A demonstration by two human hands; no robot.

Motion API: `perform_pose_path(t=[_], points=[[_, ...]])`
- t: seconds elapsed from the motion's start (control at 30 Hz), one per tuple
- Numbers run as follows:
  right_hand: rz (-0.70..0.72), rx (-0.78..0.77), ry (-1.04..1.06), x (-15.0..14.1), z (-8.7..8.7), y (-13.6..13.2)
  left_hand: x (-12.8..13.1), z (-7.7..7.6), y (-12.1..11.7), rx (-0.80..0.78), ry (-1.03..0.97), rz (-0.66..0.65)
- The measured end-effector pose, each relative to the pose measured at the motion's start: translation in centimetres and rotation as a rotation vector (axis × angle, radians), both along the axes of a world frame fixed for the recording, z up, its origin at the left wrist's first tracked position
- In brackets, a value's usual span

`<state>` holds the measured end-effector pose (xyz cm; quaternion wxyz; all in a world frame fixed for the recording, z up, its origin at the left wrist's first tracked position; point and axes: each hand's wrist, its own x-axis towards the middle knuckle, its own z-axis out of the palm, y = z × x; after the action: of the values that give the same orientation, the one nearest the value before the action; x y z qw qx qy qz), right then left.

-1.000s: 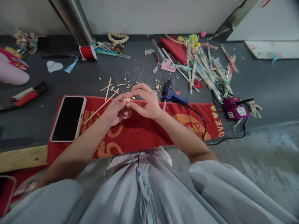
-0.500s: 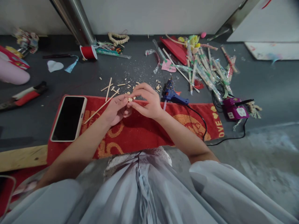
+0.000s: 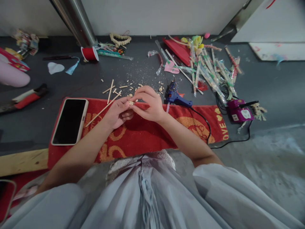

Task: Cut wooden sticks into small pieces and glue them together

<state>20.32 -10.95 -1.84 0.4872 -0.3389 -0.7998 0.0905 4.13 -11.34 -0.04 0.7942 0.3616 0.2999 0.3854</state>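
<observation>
Between my fingertips is a small cluster of pale wooden bits [image 3: 131, 103], partly covered by the fingers. My left hand [image 3: 119, 112] pinches it between thumb and forefinger. From the other side, the thumb and fingers of my right hand [image 3: 149, 104] close on the same cluster. Both hands are held over a red towel [image 3: 147, 133] with orange lettering. Short cut stick pieces [image 3: 123, 86] and crumbs lie just beyond my hands. A long thin wooden stick [image 3: 101, 112] rests on the towel's edge by my left hand. A blue glue gun [image 3: 178, 98] lies to the right.
A phone [image 3: 70, 121] lies on the towel at left, with red-handled pliers [image 3: 25, 100] farther left. Behind are a red thread spool [image 3: 90, 54] and a wooden bead-like ring [image 3: 120, 40]. Wrapped sticks [image 3: 209, 68] pile up at right, near a purple power socket [image 3: 239, 111] with a cord.
The fingers shift slightly around the small wooden cluster, and the left hand's lower fingers curl in a little. The things on the table stay in place.
</observation>
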Motion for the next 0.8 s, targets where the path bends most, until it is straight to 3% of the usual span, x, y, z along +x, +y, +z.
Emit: perform_pose_path(t=[0.23, 0.57, 0.8], points=[[0.053, 0.016, -0.021, 0.09, 0.01, 0.07, -0.11, 0.09, 0.05, 0.003, 0.011, -0.048], [0.014, -0.018, -0.047, 0.33, 0.13, 0.15, -0.09, -0.33, 0.26, 0.007, 0.018, 0.018], [0.018, 0.067, -0.051, 0.39, -0.03, 0.41, -0.01, -0.19, 0.22, 0.008, 0.025, 0.037]])
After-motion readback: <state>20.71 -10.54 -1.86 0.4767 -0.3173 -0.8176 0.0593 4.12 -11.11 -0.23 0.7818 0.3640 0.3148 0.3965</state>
